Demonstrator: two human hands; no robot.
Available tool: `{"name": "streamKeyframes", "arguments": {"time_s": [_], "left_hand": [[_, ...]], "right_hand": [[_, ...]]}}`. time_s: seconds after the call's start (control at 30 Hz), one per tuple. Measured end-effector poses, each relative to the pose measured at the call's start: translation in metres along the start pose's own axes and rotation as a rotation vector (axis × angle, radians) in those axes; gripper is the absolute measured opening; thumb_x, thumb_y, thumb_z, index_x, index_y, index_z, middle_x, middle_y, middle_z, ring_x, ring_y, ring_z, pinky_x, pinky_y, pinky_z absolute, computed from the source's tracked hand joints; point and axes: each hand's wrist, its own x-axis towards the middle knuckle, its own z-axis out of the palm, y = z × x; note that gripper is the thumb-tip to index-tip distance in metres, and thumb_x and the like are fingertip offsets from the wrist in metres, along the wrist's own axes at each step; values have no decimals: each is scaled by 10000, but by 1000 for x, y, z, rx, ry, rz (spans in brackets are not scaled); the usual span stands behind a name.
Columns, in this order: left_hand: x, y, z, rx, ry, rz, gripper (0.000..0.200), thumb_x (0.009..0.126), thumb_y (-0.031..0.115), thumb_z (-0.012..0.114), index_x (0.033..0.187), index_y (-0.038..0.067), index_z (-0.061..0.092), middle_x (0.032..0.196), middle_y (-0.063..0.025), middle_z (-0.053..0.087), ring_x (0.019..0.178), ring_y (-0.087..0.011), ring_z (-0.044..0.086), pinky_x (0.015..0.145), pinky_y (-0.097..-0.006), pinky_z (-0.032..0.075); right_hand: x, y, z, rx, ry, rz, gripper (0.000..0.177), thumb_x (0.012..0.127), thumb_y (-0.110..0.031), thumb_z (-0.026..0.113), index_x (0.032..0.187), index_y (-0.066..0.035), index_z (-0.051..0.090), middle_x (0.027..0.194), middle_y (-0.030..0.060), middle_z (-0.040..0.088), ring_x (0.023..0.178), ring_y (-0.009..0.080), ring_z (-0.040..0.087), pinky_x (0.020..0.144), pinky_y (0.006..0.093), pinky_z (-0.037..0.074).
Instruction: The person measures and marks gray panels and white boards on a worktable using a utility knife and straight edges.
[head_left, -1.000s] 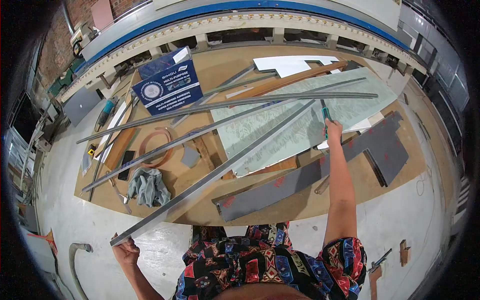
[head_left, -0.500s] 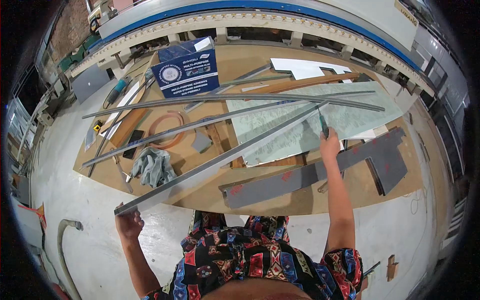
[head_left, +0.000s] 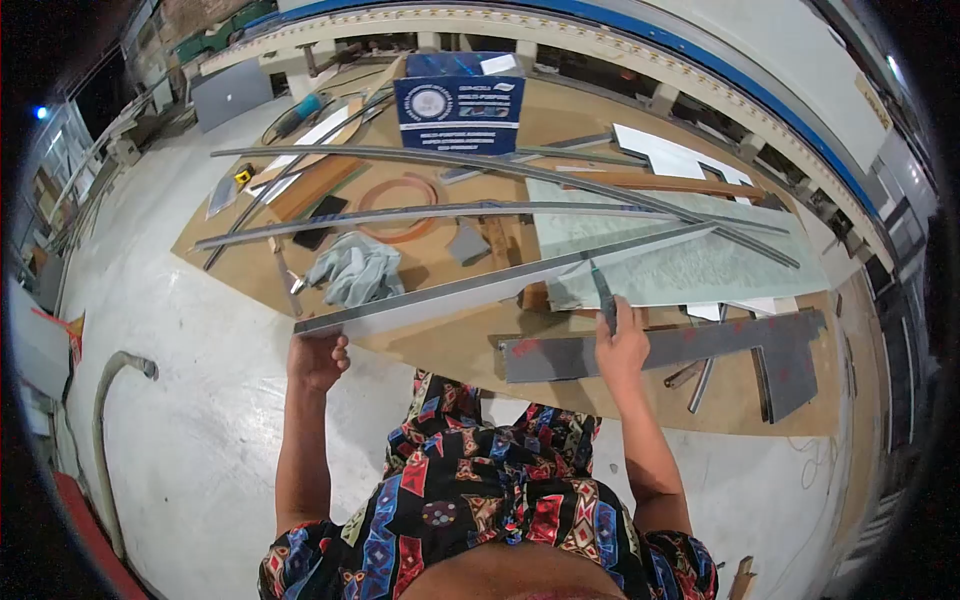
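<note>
My left hand [head_left: 318,358] is wrapped around the near end of a long, narrow strip [head_left: 450,298] with a dark top edge and a pale side. The strip slants up across the table, its far end over a pale green sheet [head_left: 600,282]. In my right hand [head_left: 622,345] is a slim green-and-black-handled tool [head_left: 605,297], its tip pointing up right at the strip's edge. Its exact kind cannot be made out. Two more long grey strips [head_left: 420,211] lie beyond the held one. Below my right hand's side of the strip rests a dark grey panel [head_left: 560,362] with red marks.
A blue adhesive box [head_left: 460,115] stands at the back of the table. A grey-green cloth [head_left: 358,270], a phone [head_left: 320,222], a coiled brown band [head_left: 400,205] and a yellow tape measure [head_left: 243,174] lie leftward. White cut panels [head_left: 665,155] sit at the back right; a large machine spans behind.
My right hand has drawn the tool back along the held strip, toward me and my left hand. My left hand keeps its grip on the near end. The camera view has shifted.
</note>
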Motion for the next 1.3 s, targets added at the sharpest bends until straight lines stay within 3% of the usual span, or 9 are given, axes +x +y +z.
{"name": "streamKeyframes", "arguments": {"time_s": [0.23, 0.4, 0.53, 0.73, 0.8, 1.03, 1.1, 1.2, 1.3], "left_hand": [[16, -7, -23, -10, -45, -42, 422, 839, 518, 375, 909, 144, 556, 619, -67, 547, 426, -143, 464, 370, -252, 340], [20, -12, -19, 12, 100, 68, 381, 859, 493, 348, 894, 151, 513, 635, -93, 573, 395, -142, 445, 352, -240, 318], [21, -11, -26, -2, -67, 20, 449, 872, 518, 356, 942, 107, 524, 655, -111, 575, 428, -186, 500, 350, -259, 342], [6, -8, 2, -6, 190, 58, 477, 862, 534, 390, 907, 81, 533, 672, -81, 556, 581, -203, 578, 392, -267, 416], [17, -12, -14, -46, 49, 84, 482, 854, 548, 400, 896, 90, 541, 683, -69, 551, 589, -203, 581, 414, -283, 442], [11, -11, -5, -22, 166, 49, 447, 845, 554, 418, 908, 134, 553, 683, -61, 567, 566, -179, 571, 395, -282, 422], [16, -10, -17, -74, 46, -1, 476, 846, 574, 388, 918, 132, 550, 672, -74, 572, 526, -172, 557, 384, -280, 404], [18, -10, -22, 21, -73, 16, 539, 842, 611, 330, 944, 123, 536, 669, -88, 581, 467, -163, 528, 375, -279, 386], [18, -9, -23, 59, -135, 26, 642, 813, 672, 289, 996, 101, 516, 672, -100, 589, 444, -171, 526, 376, -272, 387]], "right_hand": [[-36, -88, 14, 102, -268, -174, 513, 781, -182, 555, 1246, -43, 388, 981, 220, 501, 784, 406, 549, 624, 468, 462], [-52, -138, 35, 171, -372, -402, 534, 787, -166, 550, 1265, -28, 356, 962, 216, 485, 806, 394, 545, 606, 449, 475], [-55, -176, 44, 219, -463, -520, 525, 782, -154, 562, 1252, -20, 371, 954, 216, 505, 787, 388, 545, 625, 446, 467], [-54, -221, 47, 442, -609, -668, 470, 779, -109, 564, 1214, -7, 417, 977, 210, 532, 837, 376, 552, 714, 411, 463], [-54, -224, 51, 623, -653, -685, 457, 783, -96, 560, 1208, 3, 423, 1015, 216, 535, 876, 374, 552, 760, 388, 457], [-56, -213, 64, 840, -756, -387, 406, 804, -91, 549, 1184, 17, 454, 1029, 180, 563, 910, 276, 570, 804, 323, 435], [-57, -210, 62, 900, -792, -281, 400, 799, -104, 547, 1173, 6, 461, 1007, 196, 568, 916, 304, 570, 811, 335, 428], [-53, -201, 57, 1002, -861, 75, 412, 801, -94, 565, 1181, 25, 461, 994, 127, 586, 910, 194, 560, 823, 302, 419], [-37, -187, 65, 916, -650, 43, 423, 796, -79, 582, 1185, 35, 459, 952, 59, 578, 887, 135, 530, 825, 288, 417]]}}
